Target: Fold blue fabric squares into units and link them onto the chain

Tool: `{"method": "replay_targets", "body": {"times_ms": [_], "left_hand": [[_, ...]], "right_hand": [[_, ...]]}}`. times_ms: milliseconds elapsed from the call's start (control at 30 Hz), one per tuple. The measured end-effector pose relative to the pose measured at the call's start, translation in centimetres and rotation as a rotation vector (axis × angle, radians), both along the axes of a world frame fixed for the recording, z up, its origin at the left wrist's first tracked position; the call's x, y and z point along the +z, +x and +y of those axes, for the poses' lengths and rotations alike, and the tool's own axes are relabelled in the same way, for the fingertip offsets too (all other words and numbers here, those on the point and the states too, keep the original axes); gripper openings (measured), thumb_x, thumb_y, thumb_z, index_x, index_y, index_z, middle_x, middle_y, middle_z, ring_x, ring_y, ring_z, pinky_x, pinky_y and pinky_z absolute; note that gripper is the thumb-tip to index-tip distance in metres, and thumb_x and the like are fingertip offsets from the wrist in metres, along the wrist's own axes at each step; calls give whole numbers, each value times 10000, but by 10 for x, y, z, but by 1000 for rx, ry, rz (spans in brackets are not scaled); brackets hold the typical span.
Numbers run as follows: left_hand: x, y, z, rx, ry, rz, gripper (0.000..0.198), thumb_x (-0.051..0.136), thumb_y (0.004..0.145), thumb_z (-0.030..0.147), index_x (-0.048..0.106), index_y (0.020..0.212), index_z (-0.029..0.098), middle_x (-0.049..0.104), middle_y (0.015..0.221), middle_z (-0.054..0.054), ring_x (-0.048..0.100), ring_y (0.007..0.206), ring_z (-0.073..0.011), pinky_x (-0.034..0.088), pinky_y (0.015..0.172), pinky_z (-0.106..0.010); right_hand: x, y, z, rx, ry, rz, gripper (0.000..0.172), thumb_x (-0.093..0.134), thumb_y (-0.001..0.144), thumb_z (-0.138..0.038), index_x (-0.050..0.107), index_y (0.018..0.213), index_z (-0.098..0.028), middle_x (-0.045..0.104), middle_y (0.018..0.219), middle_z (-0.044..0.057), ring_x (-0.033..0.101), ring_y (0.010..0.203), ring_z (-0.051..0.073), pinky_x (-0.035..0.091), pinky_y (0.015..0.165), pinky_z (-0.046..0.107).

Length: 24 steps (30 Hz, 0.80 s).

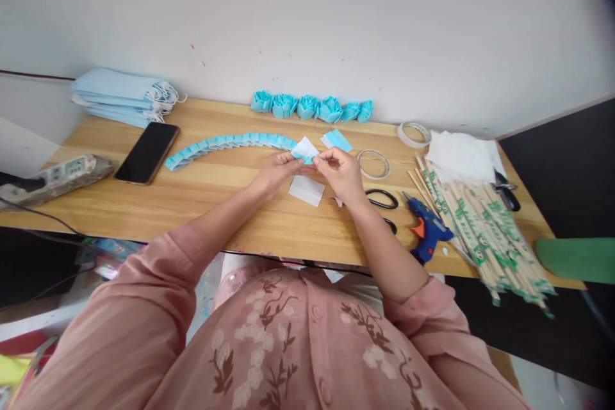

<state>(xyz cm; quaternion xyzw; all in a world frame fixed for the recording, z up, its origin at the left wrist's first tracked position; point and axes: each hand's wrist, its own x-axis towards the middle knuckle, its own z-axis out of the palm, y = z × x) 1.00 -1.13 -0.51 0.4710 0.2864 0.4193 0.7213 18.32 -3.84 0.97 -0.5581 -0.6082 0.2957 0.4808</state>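
Observation:
Between my two hands is a small blue-and-white fabric piece (305, 147), partly folded, with a white corner pointing up. My left hand (279, 170) pinches its left side and my right hand (340, 170) pinches its lower right edge; both are closed on it. A white square (307, 190) lies flat just below my hands. Behind my right hand rests a blue-and-white square (337, 139). A curved row of folded blue pieces (230, 142) stretches left from my left hand. Scissors (382, 198) lie partly hidden under my right forearm.
Several blue fabric flowers (307, 106) line the wall. Left are stacked face masks (115, 96), a phone (148, 152) and a power strip (62, 176). Right are tape rolls (414, 134), a blue glue gun (427, 227), wrapped chopsticks (490, 230), white sheets (461, 157) and a green cylinder (576, 259).

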Motion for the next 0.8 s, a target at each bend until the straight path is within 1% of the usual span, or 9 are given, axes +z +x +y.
{"method": "replay_targets", "body": {"times_ms": [200,400,567,633,667,733,800], "left_hand": [[5,1,-3,7,53,37,355,809,749,427,767,928,124,801,955,-117,758,921,-274,535,972,-446],[9,2,-5,20,85,77,363,795,757,443,747,905,115,797,928,-111,756,905,-260,540,962,-435],[9,3,-6,36,124,123,409,823,732,471,731,927,123,791,943,-100,745,904,-246,555,921,-416],[9,3,-6,48,135,145,433,842,705,483,725,923,128,788,932,-92,741,883,-235,558,899,-404],[9,3,-6,56,134,158,439,847,695,492,722,906,129,786,909,-87,737,860,-225,559,887,-395],[9,3,-5,74,121,186,439,843,687,512,714,856,128,777,839,-74,724,802,-198,557,861,-375],[10,2,-4,87,105,213,429,838,685,509,702,829,129,760,773,-58,704,747,-173,552,823,-352]], "right_hand": [[-1,0,0,-14,2,35,173,681,788,-364,613,720,-220,693,714,-19,609,676,140,472,675,294],[-5,-2,1,-30,-1,78,187,693,780,-355,576,708,-227,669,681,-31,586,633,128,468,640,286],[-6,-3,1,-24,38,94,185,697,789,-350,565,732,-233,668,707,-25,611,669,138,484,664,299],[-6,-3,0,3,36,123,151,702,789,-336,592,817,-236,678,744,-22,635,701,146,501,701,312],[-5,-3,0,21,28,139,166,705,789,-328,609,891,-239,681,758,-24,645,714,150,508,720,321],[-5,-3,1,51,11,162,292,713,785,-320,621,1052,-247,679,764,-30,648,721,155,510,741,335],[-4,-2,1,70,-4,179,387,719,782,-328,614,1147,-253,668,757,-34,636,717,157,504,742,341]]}}
